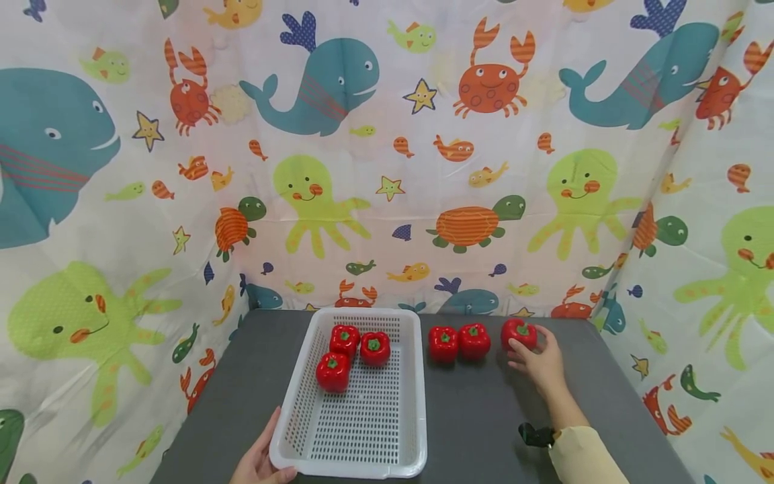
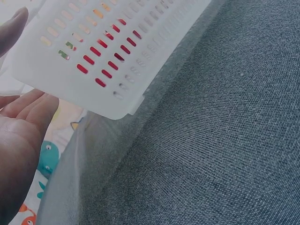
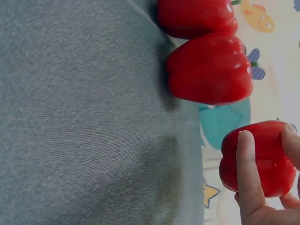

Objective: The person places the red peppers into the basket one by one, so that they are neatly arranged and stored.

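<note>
My right hand (image 1: pixel 540 358) grips a red bell pepper (image 1: pixel 517 334) between thumb and fingers. In the right wrist view this held pepper (image 3: pixel 262 158) is raised off the dark table. Two more red bell peppers, one left (image 1: pixel 443 345) and one right (image 1: pixel 474 341), stand side by side to its left. My left hand (image 1: pixel 261 460) touches the near left corner of a white perforated plastic basket (image 1: pixel 420 403), fingers extended along its side and thumb at the front rim. Three red bell peppers, including a front one (image 1: pixel 333 372), sit toward the basket's far left.
The dark grey table (image 1: pixel 471 423) runs back to a curtain (image 1: pixel 387 168) printed with sea animals, which also hangs at both sides. A black band-like object (image 1: pixel 535 435) is at the right wrist, by the cream sleeve (image 1: pixel 583 457).
</note>
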The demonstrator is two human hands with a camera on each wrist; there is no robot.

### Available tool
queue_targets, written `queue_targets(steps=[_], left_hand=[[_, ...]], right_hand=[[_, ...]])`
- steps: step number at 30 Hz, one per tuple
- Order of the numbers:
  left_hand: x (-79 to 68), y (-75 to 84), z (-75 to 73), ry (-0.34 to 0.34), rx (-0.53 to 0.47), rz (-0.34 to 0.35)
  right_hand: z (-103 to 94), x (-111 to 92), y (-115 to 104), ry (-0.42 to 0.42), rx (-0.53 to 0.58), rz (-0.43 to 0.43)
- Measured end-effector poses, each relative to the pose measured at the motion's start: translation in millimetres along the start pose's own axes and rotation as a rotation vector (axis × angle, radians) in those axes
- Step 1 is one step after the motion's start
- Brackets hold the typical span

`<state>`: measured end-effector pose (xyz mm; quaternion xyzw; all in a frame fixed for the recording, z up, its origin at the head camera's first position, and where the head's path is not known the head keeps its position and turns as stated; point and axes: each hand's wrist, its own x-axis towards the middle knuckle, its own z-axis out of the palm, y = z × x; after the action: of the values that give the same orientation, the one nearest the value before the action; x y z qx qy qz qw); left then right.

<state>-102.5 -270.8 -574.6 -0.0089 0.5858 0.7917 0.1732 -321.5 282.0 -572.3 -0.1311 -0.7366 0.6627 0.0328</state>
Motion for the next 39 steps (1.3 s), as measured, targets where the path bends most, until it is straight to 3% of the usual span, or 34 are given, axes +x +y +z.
queue_targets(steps=[18, 39], left_hand=[[1.2, -2.1, -2.2, 0.014, -0.006, -0.007], [1.7, -3.1, -2.3, 0.023, -0.007, 0.003]], right_hand=[[9.0, -19, -37, 0.046, -0.033, -0.104], [35.2, -50, -85, 0.005, -0.043, -0.186]])
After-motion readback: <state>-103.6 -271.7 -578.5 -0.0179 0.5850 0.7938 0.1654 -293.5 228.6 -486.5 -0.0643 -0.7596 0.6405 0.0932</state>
